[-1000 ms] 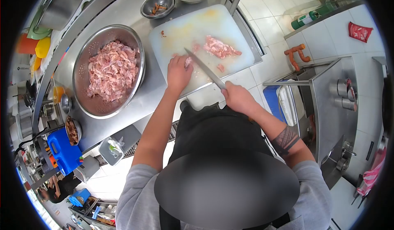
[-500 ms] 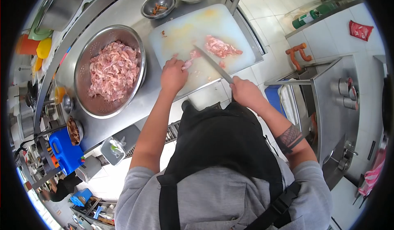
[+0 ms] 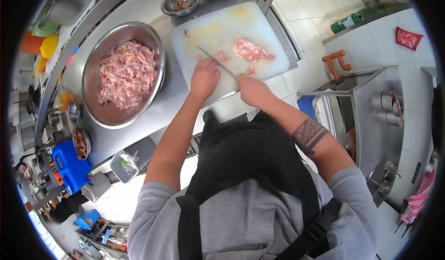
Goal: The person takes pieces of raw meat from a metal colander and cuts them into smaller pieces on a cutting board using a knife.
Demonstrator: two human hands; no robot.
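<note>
My right hand (image 3: 254, 91) is closed around the handle of a long kitchen knife (image 3: 218, 63). Its blade crosses the white cutting board (image 3: 208, 26), pointing up and left past the fingers of my left hand (image 3: 205, 78). Those fingers are curled down on the board's near left part, pressing on a piece of raw meat that they mostly cover. A larger piece of pale pink meat (image 3: 251, 49) lies to the right of the blade, with a small scrap (image 3: 222, 56) just beyond the blade. Left of the board, a big steel colander (image 3: 90, 81) holds a heap of cut raw meat (image 3: 127, 74).
Two steel bowls stand behind the board; the left bowl (image 3: 169, 10) has brown bits in it. A small bowl of dark pieces (image 3: 82, 144) and a blue jug (image 3: 69, 167) are at the lower left. The steel table's edge (image 3: 148, 142) runs close before me.
The knife has moved left, its blade now beside my left fingers. My right hand has come left with it. The meat strip seen at my left fingertips is now mostly hidden.
</note>
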